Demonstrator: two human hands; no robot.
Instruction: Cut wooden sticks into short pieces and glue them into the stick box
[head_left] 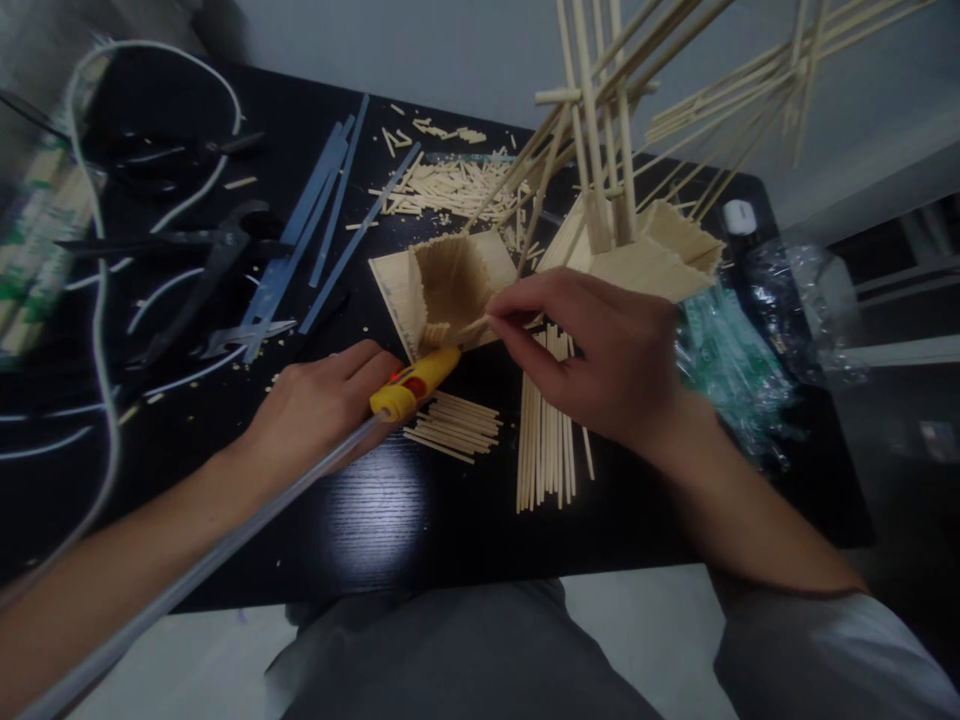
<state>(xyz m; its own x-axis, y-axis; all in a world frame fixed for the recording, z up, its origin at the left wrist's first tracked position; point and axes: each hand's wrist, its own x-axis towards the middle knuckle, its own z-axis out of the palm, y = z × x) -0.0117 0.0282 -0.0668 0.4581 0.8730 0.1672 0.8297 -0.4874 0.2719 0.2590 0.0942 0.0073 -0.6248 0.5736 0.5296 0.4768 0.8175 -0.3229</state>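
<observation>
My left hand (pixel 319 400) is closed around a yellow hot glue gun (pixel 424 382), which has a red light on its side and a long clear glue stick (pixel 292 490) running out of its back. The gun's front end points at the lower edge of a wooden model (pixel 386 280) with a hollow, jagged-rimmed section. My right hand (pixel 607 345) pinches a small wooden stick (pixel 474 327) at thumb and fingertip, close to that hollow; whether the stick touches the model I cannot tell. Below the hands lie short sticks (pixel 454 428) and a bundle of longer sticks (pixel 546 450).
A tall frame of thin dowels (pixel 589 130) rises at the back right. Cut stick pieces (pixel 457 185) are heaped behind the model. Blue-grey glue sticks (pixel 300 230), pliers (pixel 225 245) and white cable (pixel 97 330) lie left; clear plastic wrapping (pixel 739 350) lies right.
</observation>
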